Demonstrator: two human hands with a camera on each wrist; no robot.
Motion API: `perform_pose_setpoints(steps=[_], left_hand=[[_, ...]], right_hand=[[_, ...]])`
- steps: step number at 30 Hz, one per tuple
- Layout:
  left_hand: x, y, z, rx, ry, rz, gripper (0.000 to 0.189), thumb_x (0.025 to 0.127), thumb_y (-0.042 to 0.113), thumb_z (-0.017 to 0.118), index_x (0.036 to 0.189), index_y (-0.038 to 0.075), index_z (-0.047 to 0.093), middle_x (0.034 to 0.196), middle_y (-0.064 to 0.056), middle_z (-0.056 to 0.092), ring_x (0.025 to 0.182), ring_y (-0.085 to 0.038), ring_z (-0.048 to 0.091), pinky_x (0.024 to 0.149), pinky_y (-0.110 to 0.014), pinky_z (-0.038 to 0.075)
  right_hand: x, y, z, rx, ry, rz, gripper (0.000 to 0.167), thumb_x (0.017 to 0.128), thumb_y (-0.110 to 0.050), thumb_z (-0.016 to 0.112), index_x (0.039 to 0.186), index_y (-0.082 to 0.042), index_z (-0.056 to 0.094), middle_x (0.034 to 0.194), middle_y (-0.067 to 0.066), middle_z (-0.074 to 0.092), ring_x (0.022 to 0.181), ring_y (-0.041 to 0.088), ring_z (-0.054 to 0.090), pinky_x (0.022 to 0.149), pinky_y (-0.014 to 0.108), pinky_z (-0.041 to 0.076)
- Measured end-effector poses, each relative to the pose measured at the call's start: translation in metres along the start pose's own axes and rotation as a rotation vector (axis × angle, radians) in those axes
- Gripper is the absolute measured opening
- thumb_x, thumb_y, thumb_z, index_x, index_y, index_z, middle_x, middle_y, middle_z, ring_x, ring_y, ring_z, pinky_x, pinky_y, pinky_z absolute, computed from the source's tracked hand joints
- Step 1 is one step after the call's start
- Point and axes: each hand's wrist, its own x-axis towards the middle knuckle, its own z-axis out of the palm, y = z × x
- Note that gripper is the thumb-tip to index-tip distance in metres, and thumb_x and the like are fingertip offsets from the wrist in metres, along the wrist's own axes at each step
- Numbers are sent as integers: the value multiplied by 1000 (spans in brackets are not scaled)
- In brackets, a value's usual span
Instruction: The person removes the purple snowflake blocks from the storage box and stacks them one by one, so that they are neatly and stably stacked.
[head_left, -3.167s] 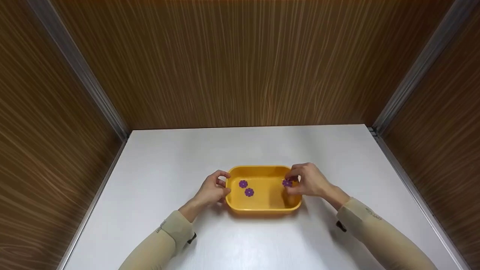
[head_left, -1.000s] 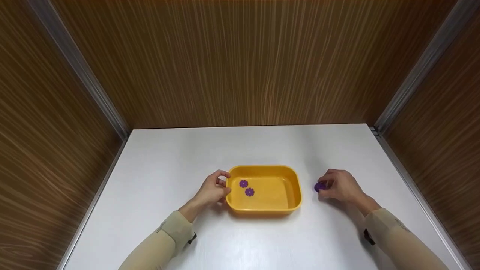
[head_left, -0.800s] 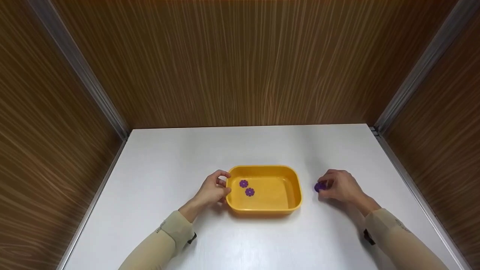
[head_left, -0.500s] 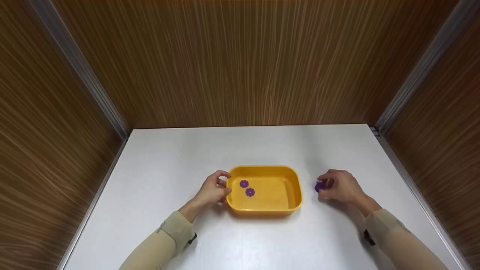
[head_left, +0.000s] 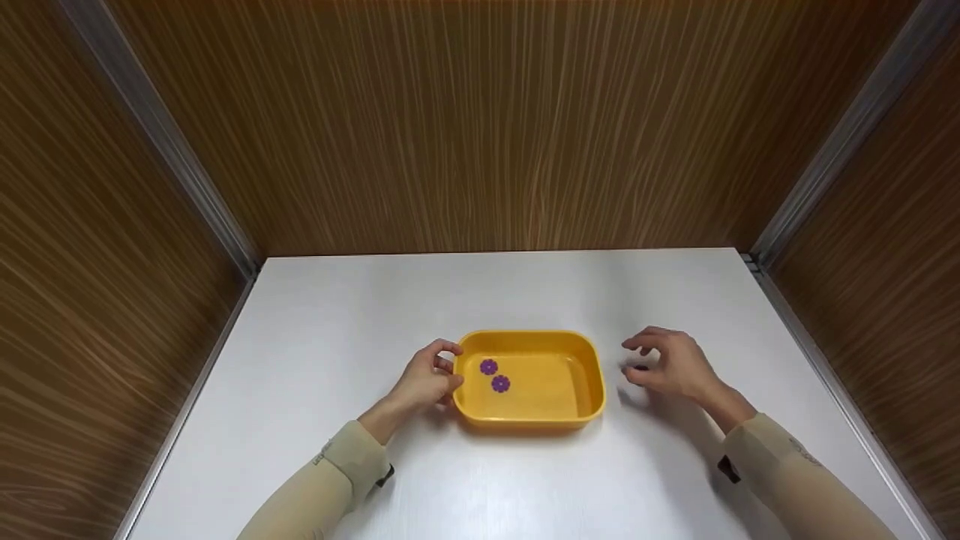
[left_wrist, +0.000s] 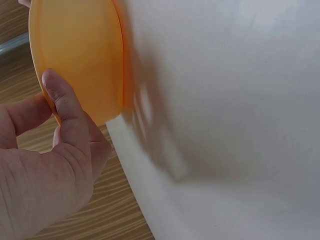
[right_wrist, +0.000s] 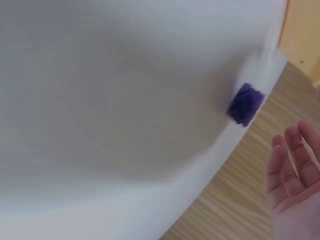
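Observation:
A yellow plastic tray (head_left: 555, 382) sits on the white table. Two purple flower-shaped pieces (head_left: 500, 384) lie flat in its left half. At the tray's left end my left hand (head_left: 421, 381) holds the rim; in the left wrist view its thumb (left_wrist: 65, 97) presses the outer wall. My right hand (head_left: 675, 364) hovers just right of the tray, thumb and fingers spread apart, holding nothing. Beneath it on the table stands a small purple stack (right_wrist: 245, 105) with notched edges, mostly hidden by the hand in the head view. How many pieces it has I cannot tell.
The white table (head_left: 495, 487) extends around the tray on every side. Wood-grain panels (head_left: 480, 127) close off the back and both sides, with grey metal strips (head_left: 840, 127) at the corners.
My right hand carried a purple flower-shaped piece from the tray to the table on the right, then let go and rose slightly, fingers spreading. My left hand stayed on the rim.

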Motion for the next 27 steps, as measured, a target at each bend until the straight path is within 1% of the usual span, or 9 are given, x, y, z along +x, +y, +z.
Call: perform_pose_setpoints(steps=[2,3,5,9,11,15,18,22,27], left_hand=[[0,0,0,4,3,-8,51,98,-2,73,147,10,60,108,-6,55,74,-17,62,61,-27,62],[0,0,0,3,5,-13,51,98,-2,72,147,10,61,108,-6,55,74,-17,62,62,-27,62],[0,1,0,6,9,-15,51,98,-2,72,146,10,61,108,-7,55,74,-17,62,62,-27,62],[1,1,1,4,13,-12,51,97,-2,73,145,9,61,108,-7,56,74,-17,62,61,-27,62],[1,1,1,3,11,-10,51,97,-2,73,146,8,61,108,-7,56,74,-17,62,61,-27,62],[1,2,2,6,9,-7,52,97,-1,73,146,8,61,108,-7,56,74,-17,62,62,-27,63],[0,2,1,7,7,-4,52,97,-1,74,146,9,61,108,-7,55,75,-17,62,62,-28,63],[0,1,0,-9,-5,5,51,97,-2,72,146,7,61,106,-6,53,74,-16,60,61,-27,62],[-1,1,-1,-25,-13,22,51,96,-5,71,145,4,60,103,-5,52,73,-14,59,60,-26,60]], right_hand=[[3,-5,1,9,17,-46,29,82,-19,95,108,-8,87,101,8,84,87,29,76,75,43,66],[5,-7,2,14,27,-69,29,82,-19,95,107,-9,87,100,8,84,86,29,76,74,42,66],[8,-11,3,25,39,-105,29,80,-19,95,106,-9,87,99,6,84,85,29,77,70,35,64],[13,-18,4,71,42,-137,30,80,-18,94,107,-8,86,99,4,83,85,29,76,65,21,58],[16,-21,5,100,31,-143,30,80,-17,93,108,-7,86,100,6,84,86,31,76,63,20,58],[20,-26,7,140,-5,-141,33,82,-17,93,112,-5,86,103,11,84,88,34,76,63,25,63],[24,-31,9,156,-26,-149,35,82,-17,92,113,-3,85,105,13,84,89,35,75,64,32,66],[29,-38,12,180,-28,-182,35,81,-15,93,113,-3,85,105,16,84,88,34,76,64,42,69],[36,-48,15,215,-41,-211,34,82,-15,93,112,-4,85,106,18,84,89,36,78,65,44,70]])
